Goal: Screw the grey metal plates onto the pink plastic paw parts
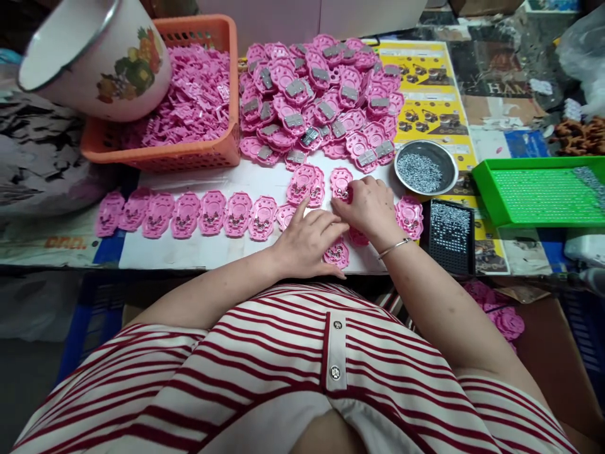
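My left hand point(312, 243) lies low over the white work surface, its fingers loosely spread. Beneath it a pink plastic casing half point(336, 254) with small metal parts shows in part. Close to its fingertips, my right hand point(371, 205) has its fingers curled down and together; whatever they pinch is hidden. Just beyond the right fingers lies another pink casing half point(340, 180), partly covered. Two overlapping casing halves point(305, 183) lie beyond the left hand. A casing half point(409, 216) sits right of my right wrist, and a row of casing halves point(211, 212) runs off to the left.
A heap of pink casings with grey plates point(326, 104) stands at the back. Left of it, an orange basket point(235, 82) holds small pink parts and a tilted enamel pot point(94, 69). At right are a metal bowl of screws point(425, 167), a black tray point(450, 252) and a green tray point(543, 219).
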The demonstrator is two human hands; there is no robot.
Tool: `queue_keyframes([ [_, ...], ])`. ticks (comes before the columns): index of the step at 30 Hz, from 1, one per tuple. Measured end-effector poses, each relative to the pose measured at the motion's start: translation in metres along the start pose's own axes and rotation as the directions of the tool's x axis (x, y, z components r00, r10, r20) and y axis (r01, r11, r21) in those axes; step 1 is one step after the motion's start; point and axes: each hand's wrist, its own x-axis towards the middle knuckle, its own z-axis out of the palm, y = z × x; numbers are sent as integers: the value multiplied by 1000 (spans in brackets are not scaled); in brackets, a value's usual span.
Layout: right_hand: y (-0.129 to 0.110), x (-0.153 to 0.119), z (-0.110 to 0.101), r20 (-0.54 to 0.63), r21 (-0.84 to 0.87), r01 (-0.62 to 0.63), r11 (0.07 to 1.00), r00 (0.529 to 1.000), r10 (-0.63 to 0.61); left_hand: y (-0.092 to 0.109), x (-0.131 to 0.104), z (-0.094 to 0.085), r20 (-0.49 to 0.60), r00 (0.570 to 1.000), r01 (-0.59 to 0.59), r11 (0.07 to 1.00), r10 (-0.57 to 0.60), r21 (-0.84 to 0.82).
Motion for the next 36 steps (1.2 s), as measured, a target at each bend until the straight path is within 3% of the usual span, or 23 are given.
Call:
queue_keyframes([
  [3, -1, 7, 4, -49, 0, -19, 1000, 999, 19, 3, -2, 2, 69, 996, -60, 998, 59, 4],
  [6, 2, 13, 6, -85, 4, -27, 1000, 996, 27, 5, -5, 1, 81, 996, -41, 999, 40, 14],
  [9, 5, 13, 5, -104, 5, -54, 999, 993, 55, -2, -4, -8, 3, 1000, 31, 999, -31, -5],
  [11, 6, 10, 3, -121, 2, -49, 999, 991, 49, -12, 1, -19, -79, 985, 155, 988, -154, 0],
  [15, -4, 3, 1, -85, -25, 257, 966, 962, -258, -42, 15, -39, -143, 918, 386, 917, -371, 101],
  [17, -10, 1, 3, -17, -27, 404, 914, 914, -405, -55, 20, -42, -114, 909, 416, 894, -402, 168],
  [20, -13, 0, 6, 33, -46, 474, 880, 881, -472, -66, 22, -41, -94, 904, 428, 875, -418, 226],
  [31, -4, -5, 3, 9, -109, 416, 903, 909, -417, -63, 25, -35, -140, 875, 483, 812, -464, 327],
  [36, 29, -22, -8, -82, -53, 311, 949, 946, -315, -67, 23, -37, -188, 883, 469, 814, -430, 343],
])
